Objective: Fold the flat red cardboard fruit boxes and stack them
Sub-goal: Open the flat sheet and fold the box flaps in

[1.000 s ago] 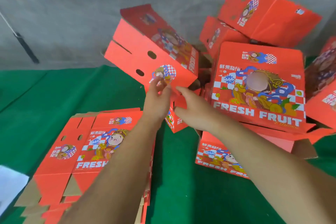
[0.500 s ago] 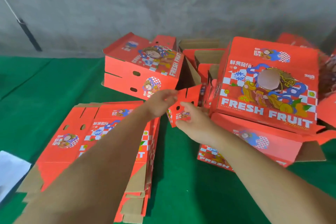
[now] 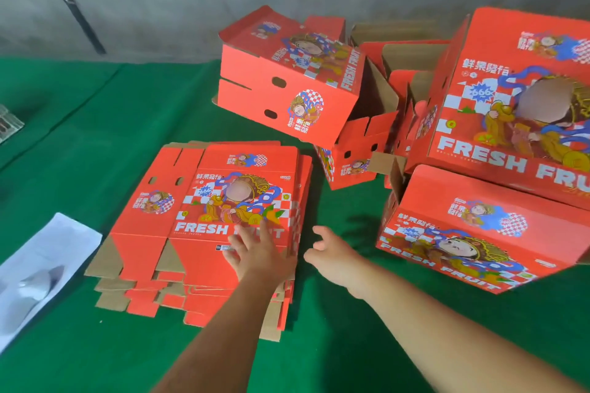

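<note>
On the near left of the green worktop (image 3: pixel 95 124) lies the stack of flat boxes (image 3: pixel 207 233), its long axis running left to right, printed face up; the left hand (image 3: pixel 260 254) rests on the near right corner of the top sheet with fingers spread and straight, pressing rather than gripping. Just beside the stack's right edge, apart from it, the right hand (image 3: pixel 332 257) hovers with fingers loosely curled and holding nothing, so the stack lies to its left and the left hand is the nearer one. Beyond and to the right are the folded boxes (image 3: pixel 287 80), heaped at tilts rather than squarely stacked; the open ones show only bare brown insides, as far as can be seen. A white sheet (image 3: pixel 44 268) lies at far left
</note>
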`<act>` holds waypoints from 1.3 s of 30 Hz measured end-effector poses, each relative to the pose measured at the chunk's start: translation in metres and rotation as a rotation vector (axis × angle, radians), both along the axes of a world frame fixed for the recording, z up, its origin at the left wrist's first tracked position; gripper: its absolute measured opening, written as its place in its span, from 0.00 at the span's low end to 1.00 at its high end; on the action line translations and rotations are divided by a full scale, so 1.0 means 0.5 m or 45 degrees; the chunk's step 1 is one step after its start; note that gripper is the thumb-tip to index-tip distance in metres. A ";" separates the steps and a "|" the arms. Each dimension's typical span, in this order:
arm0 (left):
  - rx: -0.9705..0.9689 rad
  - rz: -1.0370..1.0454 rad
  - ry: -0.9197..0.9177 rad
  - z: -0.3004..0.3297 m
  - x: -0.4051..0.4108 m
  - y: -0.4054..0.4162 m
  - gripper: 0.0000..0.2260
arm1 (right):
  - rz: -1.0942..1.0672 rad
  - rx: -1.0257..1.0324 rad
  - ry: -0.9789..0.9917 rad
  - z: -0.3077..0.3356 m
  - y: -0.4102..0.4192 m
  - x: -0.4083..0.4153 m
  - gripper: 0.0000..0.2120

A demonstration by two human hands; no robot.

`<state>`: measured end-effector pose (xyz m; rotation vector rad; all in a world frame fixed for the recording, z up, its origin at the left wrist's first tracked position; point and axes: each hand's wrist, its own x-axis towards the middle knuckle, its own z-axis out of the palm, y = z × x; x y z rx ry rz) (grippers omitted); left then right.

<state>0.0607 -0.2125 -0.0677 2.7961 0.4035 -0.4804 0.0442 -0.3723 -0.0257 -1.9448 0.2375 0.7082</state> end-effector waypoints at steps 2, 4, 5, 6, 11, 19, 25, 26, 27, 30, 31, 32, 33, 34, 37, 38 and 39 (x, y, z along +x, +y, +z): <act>0.074 -0.112 0.058 -0.014 -0.018 0.016 0.47 | -0.039 0.025 0.088 -0.023 0.019 -0.022 0.35; 0.065 -0.176 0.032 -0.012 -0.019 0.015 0.42 | -0.068 0.052 0.170 -0.039 0.029 -0.040 0.34; 0.058 -0.193 0.020 -0.010 -0.018 0.013 0.39 | -0.085 0.068 0.210 -0.044 0.031 -0.048 0.34; 0.053 -0.204 0.012 -0.010 -0.018 0.011 0.37 | -0.107 0.092 0.241 -0.047 0.030 -0.053 0.33; 0.022 -0.187 -0.021 -0.026 -0.049 0.013 0.31 | -0.177 0.153 0.288 -0.045 0.020 -0.073 0.29; 0.255 -0.536 -0.049 0.001 -0.131 -0.062 0.24 | -0.394 0.305 0.343 -0.040 -0.010 -0.119 0.18; 0.086 -0.630 -0.110 0.040 -0.254 -0.159 0.21 | -0.658 0.578 0.404 -0.033 -0.042 -0.156 0.05; 0.049 -0.669 -0.139 0.044 -0.272 -0.170 0.19 | -0.705 0.573 0.397 -0.030 -0.049 -0.163 0.05; -0.009 -0.695 -0.190 0.047 -0.285 -0.174 0.16 | -0.742 0.553 0.373 -0.030 -0.057 -0.169 0.06; -0.373 -0.719 -0.404 0.042 -0.307 -0.153 0.16 | -0.810 0.505 0.253 -0.031 -0.085 -0.186 0.09; -0.434 -0.705 -0.457 0.036 -0.309 -0.137 0.18 | -0.830 0.499 0.204 -0.030 -0.097 -0.191 0.09; -0.429 -0.641 -0.491 0.029 -0.307 -0.119 0.20 | -0.854 0.477 0.146 -0.029 -0.112 -0.195 0.09; -0.382 -0.507 -0.497 0.022 -0.302 -0.096 0.21 | -0.870 0.435 0.087 -0.027 -0.130 -0.198 0.09; -0.327 -0.309 -0.478 0.014 -0.294 -0.067 0.22 | -0.870 0.391 0.042 -0.023 -0.149 -0.203 0.08; -0.288 0.345 -0.357 -0.006 -0.272 0.041 0.35 | -0.834 0.354 -0.055 -0.006 -0.205 -0.220 0.08; -0.341 0.506 -0.328 -0.011 -0.265 0.077 0.37 | -0.811 0.328 -0.096 0.000 -0.222 -0.225 0.09; -0.452 0.626 -0.310 -0.013 -0.260 0.106 0.36 | -0.782 0.298 -0.134 0.007 -0.238 -0.230 0.10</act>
